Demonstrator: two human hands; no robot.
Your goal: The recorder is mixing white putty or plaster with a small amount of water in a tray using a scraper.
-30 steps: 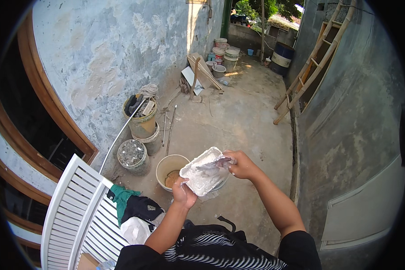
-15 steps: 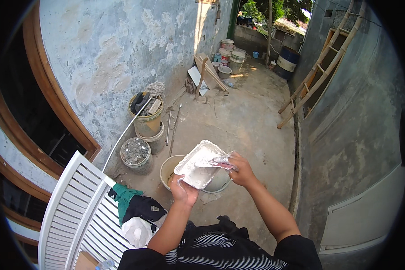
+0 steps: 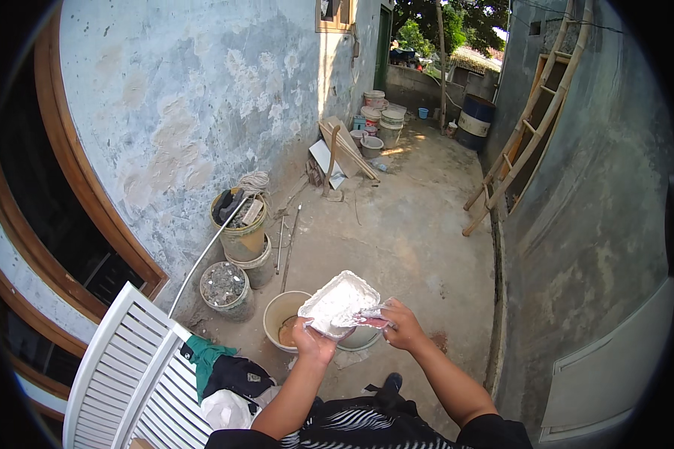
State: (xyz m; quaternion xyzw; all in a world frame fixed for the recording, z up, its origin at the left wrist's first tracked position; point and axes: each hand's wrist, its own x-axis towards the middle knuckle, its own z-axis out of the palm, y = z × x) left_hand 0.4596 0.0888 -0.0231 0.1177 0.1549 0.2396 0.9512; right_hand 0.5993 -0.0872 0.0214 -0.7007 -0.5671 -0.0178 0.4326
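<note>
Concrete floor (image 3: 419, 224) — tub (image 3: 362, 285) and tool (image 3: 370, 319) in hands (image 3: 403, 328)

Right of the fingers on the right hand (image 3: 402, 328), grey concrete floor (image 3: 453, 273) lies open. A white-caked rectangular tray (image 3: 338, 298) blocks the way to the left hand (image 3: 314, 344); below and left of its fingers stands a round cream bucket (image 3: 275, 314).
</note>
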